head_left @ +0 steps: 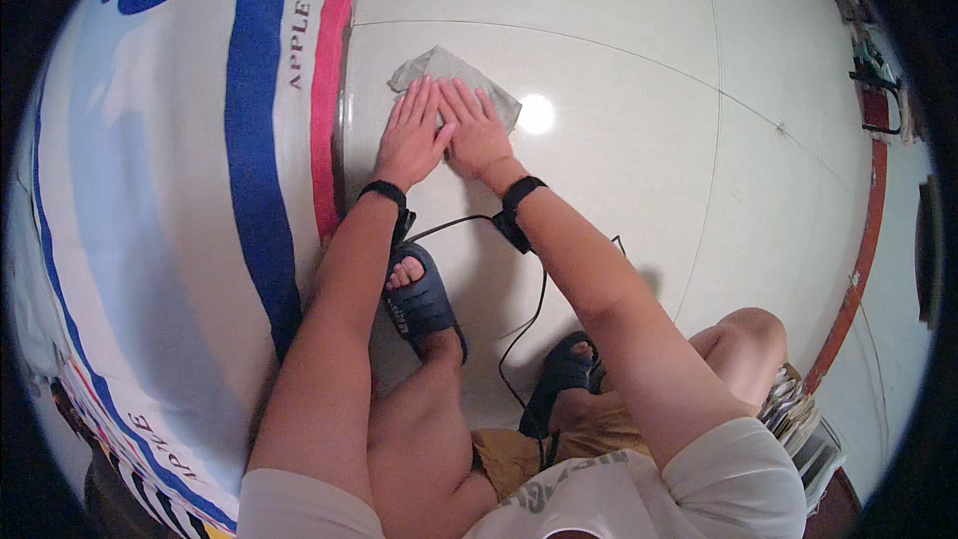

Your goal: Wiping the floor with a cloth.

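Observation:
A thin grey cloth lies creased on the glossy cream tile floor. My left hand rests palm down on its near left part, with the fingers pointing away from me. Beside it, my right hand lies flat on the cloth, fingers slightly spread. The two hands touch or nearly touch at the thumbs and forefingers, and neither grips the cloth. Part of the cloth is hidden beneath them. Each wrist wears a black band with a small device, and a black cable runs between my arms.
Along the left stands what looks like a bed, draped in a striped printed sheet bearing writing. My dark slippers are on the floor below my arms. A red-brown strip and stacked papers lie at right.

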A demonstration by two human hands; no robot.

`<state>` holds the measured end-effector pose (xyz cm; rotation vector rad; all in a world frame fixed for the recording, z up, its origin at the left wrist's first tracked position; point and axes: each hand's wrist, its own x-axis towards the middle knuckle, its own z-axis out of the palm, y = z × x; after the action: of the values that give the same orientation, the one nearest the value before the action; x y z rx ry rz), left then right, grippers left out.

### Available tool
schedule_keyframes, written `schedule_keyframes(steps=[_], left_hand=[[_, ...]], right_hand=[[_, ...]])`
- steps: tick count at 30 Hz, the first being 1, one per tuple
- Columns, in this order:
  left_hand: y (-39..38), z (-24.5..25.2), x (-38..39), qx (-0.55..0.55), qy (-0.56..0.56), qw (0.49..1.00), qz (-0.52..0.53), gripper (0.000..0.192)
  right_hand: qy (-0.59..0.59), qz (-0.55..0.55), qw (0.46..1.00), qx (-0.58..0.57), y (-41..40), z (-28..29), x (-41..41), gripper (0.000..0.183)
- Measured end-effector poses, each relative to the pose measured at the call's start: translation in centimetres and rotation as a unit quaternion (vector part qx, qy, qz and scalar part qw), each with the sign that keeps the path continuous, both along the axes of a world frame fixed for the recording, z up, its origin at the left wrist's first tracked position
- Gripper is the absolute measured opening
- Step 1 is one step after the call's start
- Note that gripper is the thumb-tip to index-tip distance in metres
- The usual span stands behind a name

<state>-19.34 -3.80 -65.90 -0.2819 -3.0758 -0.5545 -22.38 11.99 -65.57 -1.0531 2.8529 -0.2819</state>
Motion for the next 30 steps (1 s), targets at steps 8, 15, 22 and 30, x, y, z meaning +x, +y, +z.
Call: schedule_keyframes(steps=[8, 15, 22, 30], left_hand=[[14.0, 1.0, -5.7, -0.069, -0.060, 0.989, -0.120, 0.075], [23.9, 1.2, -2.2, -0.012, -0.073, 0.928, -0.366, 0.071], [20.9, 0.8, -1.0, -0.008, -0.070, 0.932, -0.355, 0.075], [7.9, 2.1, -4.5, 0.008, -0.038, 0.993, -0.112, 0.075]], right_hand=[[-0.068, -0.186, 0.978, 0.070, 12.9, 0.4, -0.7, 0.074], [-0.049, -0.319, 0.940, 0.107, 22.7, -2.3, 9.7, 0.081], [-0.017, -0.229, 0.968, 0.101, 20.1, -0.9, 10.3, 0.073], [-0.014, -0.087, 0.995, 0.054, 9.9, -1.7, -0.8, 0.067]])
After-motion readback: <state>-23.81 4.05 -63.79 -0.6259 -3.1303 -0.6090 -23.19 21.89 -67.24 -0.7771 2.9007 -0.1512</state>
